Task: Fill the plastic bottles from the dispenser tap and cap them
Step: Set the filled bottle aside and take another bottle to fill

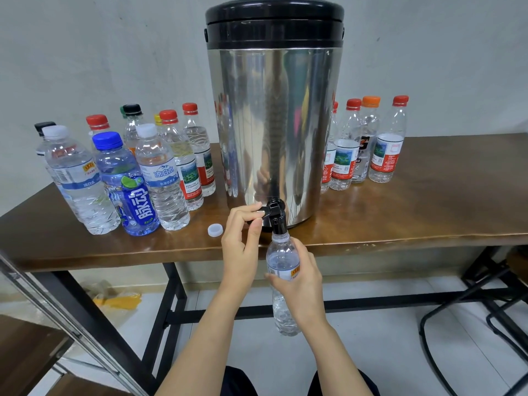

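Note:
A steel dispenser (274, 124) with a black lid stands on the brown table (400, 212). Its black tap (274, 214) juts out over the table's front edge. My left hand (243, 241) pinches the tap's lever between thumb and fingers. My right hand (300, 281) grips an uncapped clear bottle (281, 252) below the table edge, its mouth right under the tap's spout. A white cap (215, 230) lies on the table just left of the tap.
Several capped bottles (137, 178) stand in a cluster left of the dispenser, several more bottles (368, 147) stand to its right. A chair frame (468, 304) is at lower right, and a metal rail (57, 318) slants across at lower left.

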`<state>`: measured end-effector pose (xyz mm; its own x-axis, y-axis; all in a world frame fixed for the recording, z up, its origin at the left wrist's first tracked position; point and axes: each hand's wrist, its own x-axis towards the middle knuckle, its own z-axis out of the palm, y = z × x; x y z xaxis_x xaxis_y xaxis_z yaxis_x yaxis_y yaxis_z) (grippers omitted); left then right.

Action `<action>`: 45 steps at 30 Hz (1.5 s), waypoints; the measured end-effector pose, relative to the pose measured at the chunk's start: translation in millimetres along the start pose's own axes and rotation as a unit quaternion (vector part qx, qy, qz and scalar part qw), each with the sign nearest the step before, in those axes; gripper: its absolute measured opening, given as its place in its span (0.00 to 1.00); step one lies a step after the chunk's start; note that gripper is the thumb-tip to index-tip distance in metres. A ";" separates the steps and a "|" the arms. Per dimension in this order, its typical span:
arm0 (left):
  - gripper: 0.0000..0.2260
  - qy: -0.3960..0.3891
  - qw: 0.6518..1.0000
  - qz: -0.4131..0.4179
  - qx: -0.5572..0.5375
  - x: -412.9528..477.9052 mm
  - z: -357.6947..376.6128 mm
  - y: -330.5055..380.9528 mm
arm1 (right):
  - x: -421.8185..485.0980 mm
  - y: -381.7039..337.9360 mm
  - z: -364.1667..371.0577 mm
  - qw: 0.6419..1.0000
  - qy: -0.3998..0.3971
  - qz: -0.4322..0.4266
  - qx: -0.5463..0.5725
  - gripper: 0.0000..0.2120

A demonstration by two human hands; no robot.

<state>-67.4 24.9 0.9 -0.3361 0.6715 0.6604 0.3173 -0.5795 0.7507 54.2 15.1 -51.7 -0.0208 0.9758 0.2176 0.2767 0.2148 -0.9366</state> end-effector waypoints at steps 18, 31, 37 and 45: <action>0.07 0.003 1.000 0.004 -0.012 0.5 -0.4 -1.9 | 2.8 4.5 1.5 1.000 -0.002 0.004 0.011 0.40; 0.06 0.001 1.000 -0.001 -0.005 -0.5 -0.2 -0.4 | 2.7 3.3 0.0 1.000 -0.003 0.000 0.004 0.40; 0.07 -0.001 1.000 -0.003 -0.008 -0.5 -0.2 0.0 | 2.8 3.6 -0.8 1.000 -0.004 -0.004 -0.003 0.40; 0.06 0.000 1.000 -0.007 -0.005 -0.4 0.3 1.3 | 3.2 3.6 -1.2 1.000 -0.006 -0.002 -0.002 0.40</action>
<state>-66.5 24.1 1.6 -0.3399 0.6792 0.6505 0.3042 -0.5751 0.7594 56.3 19.0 -54.0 -0.0341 0.9754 0.2176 0.2806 0.2183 -0.9347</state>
